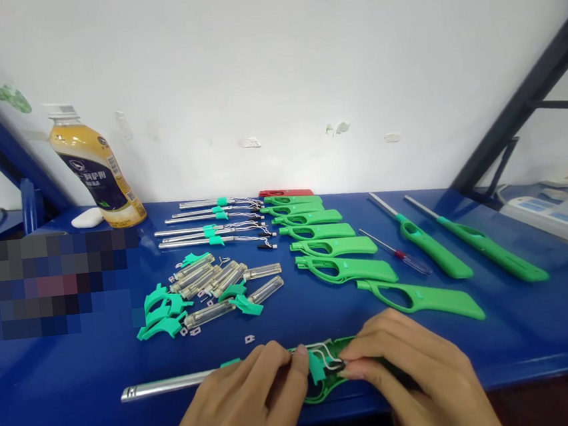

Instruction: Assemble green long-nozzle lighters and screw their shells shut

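Open green plastic lighter shell point(325, 392) lies between my hands, by the near edge of the blue table point(81, 396); long axis left to right, its slotted silver metal tube point(165, 386) pointing left, handle end rightward. My left hand point(249, 404) curls down over its middle, holding it; fingertips partly hidden. My right hand point(419, 367) pinches a small black piece point(337, 365) on the thin white wires point(322, 348), above the shell. Counts, all beyond the shell: seven green half-shells point(370, 270), one red half-shell point(292, 193); off to its right, two closed green lighters point(444, 258), one clear-handled screwdriver point(414, 262); off to its left, about six wired silver tubes point(181, 243), about eight clear plastic cartridges point(209, 312), curved teal triggers point(165, 327) too overlapped to count, one yellow drink bottle point(93, 164).
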Demonstrator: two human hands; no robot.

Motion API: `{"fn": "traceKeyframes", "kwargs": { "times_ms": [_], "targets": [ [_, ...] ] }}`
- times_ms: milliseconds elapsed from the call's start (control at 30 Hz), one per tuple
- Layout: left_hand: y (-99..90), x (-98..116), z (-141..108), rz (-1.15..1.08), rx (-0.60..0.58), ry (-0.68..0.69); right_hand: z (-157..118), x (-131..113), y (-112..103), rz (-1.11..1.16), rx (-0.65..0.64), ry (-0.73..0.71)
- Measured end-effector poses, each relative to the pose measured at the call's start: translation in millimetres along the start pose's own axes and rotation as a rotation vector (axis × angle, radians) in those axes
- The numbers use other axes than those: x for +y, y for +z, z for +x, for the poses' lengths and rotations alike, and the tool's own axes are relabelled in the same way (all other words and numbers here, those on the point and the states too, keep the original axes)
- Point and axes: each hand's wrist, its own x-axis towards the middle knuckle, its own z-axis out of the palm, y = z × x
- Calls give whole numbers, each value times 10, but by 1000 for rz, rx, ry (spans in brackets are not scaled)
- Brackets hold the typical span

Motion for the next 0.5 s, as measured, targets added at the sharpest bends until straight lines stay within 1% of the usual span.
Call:
{"fn": "traceKeyframes", "kwargs": {
  "times_ms": [133, 300, 500],
  "targets": [
    [-8, 1, 23, -2, 25, 12, 1, 13, -9, 15, -8, 11],
    [-38, -18, 47, -38, -16, 20, 13, 46, -3, 38, -42, 0],
    [1, -39, 1, -24, -23, 56, -32, 53, -25, 32, -83, -19]
  ]
}}
